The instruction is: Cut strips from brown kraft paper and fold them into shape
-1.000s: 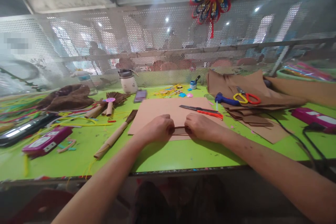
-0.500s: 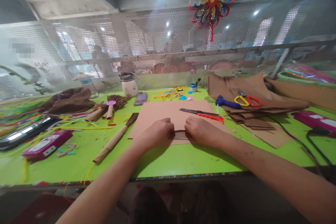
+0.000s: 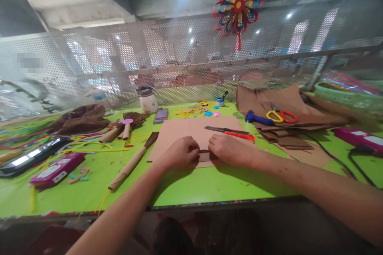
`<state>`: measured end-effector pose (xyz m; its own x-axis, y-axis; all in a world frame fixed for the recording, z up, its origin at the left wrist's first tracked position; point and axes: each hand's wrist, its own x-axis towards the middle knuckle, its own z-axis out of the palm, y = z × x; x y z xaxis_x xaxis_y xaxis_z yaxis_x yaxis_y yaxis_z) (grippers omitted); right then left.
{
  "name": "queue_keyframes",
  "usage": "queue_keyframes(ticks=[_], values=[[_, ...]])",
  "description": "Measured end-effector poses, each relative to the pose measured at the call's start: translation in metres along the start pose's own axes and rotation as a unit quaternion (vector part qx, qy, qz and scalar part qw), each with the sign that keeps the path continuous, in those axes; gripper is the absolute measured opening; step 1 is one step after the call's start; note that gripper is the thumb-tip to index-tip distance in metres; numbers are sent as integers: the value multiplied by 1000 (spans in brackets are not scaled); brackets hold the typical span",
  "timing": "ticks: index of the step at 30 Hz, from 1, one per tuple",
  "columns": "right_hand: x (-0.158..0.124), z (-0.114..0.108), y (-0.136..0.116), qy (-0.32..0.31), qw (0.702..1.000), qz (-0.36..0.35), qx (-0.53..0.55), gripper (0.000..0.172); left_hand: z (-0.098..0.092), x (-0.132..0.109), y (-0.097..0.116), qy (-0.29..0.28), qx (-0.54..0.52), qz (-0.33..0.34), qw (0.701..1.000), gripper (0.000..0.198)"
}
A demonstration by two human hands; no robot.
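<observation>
Between my two hands stretches a narrow strip of brown paper (image 3: 204, 152), low over the near edge of a tan cardboard sheet (image 3: 179, 129). My left hand (image 3: 184, 152) has its fingers curled closed at the strip's left end. At the right end, my right hand (image 3: 225, 149) pinches it the same way; both fingertips are partly hidden. Just beyond my right hand, a craft knife (image 3: 236, 133) with an orange-red handle and dark blade rests on the sheet. Left of the sheet lies a rolled brown paper tube (image 3: 128, 171) with a fringed end.
On the right, scissors (image 3: 281, 116) and a blue glue gun (image 3: 259, 118) lie by stacked brown paper (image 3: 269, 97). A purple power strip (image 3: 56, 170) and brown cloth (image 3: 79, 119) sit left. A cup (image 3: 147, 101) and small blue jar (image 3: 220, 101) stand behind, before a perforated screen (image 3: 179, 59).
The strip between my hands shows broader and slightly tilted now, and my hands are a little closer together. The whole view has shifted slightly.
</observation>
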<state>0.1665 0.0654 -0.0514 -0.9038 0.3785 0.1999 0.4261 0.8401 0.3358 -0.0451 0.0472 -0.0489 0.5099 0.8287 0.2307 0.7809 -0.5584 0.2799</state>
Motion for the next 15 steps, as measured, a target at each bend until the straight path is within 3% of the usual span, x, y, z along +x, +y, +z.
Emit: queue_keyframes(ticks=[5,11,15], values=[[8,-10,3,44,997,-29,-49,11,-1,8,-8,-26,-99,-64,993,44],[4,11,3,146,989,2,-30,15,-1,10,-8,-45,-137,-78,986,38],[4,22,1,216,971,73,78,14,-4,8,-4,-44,-146,-96,984,33]])
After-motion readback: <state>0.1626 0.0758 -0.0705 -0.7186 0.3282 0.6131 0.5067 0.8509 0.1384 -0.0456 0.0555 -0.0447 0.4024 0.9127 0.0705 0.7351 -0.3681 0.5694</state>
